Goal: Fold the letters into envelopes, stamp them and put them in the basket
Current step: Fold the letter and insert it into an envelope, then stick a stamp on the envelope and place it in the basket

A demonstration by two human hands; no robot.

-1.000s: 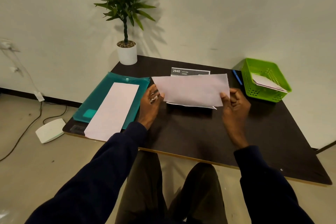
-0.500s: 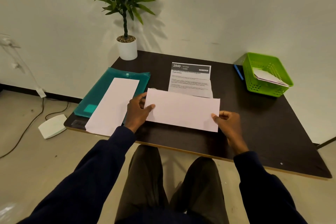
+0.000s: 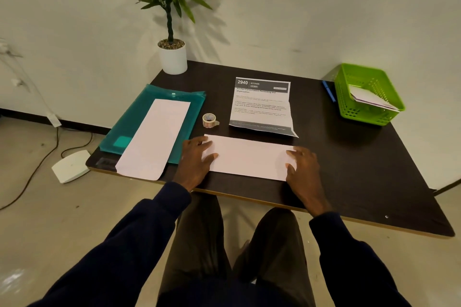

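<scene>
A white envelope (image 3: pixel 249 157) lies flat on the dark table (image 3: pixel 349 164) near its front edge. My left hand (image 3: pixel 197 157) rests on the envelope's left end with fingers spread. At the right end, my right hand (image 3: pixel 300 164) presses down with straight fingers. Behind the envelope lies a printed letter (image 3: pixel 262 107) with creases across it. A roll of stamps (image 3: pixel 209 120) stands left of the letter. The green basket (image 3: pixel 349 104) sits at the far right and holds an envelope (image 3: pixel 369 97).
A teal plastic folder (image 3: pixel 139 122) lies at the left with another white envelope (image 3: pixel 154 137) on top, overhanging the table edge. A potted plant (image 3: pixel 172 57) stands at the back left corner. A blue pen (image 3: pixel 328 91) lies beside the basket.
I brought the envelope down from in front of the letter and laid it flat near the front edge. Both hands went from pinching its ends to resting flat on it.
</scene>
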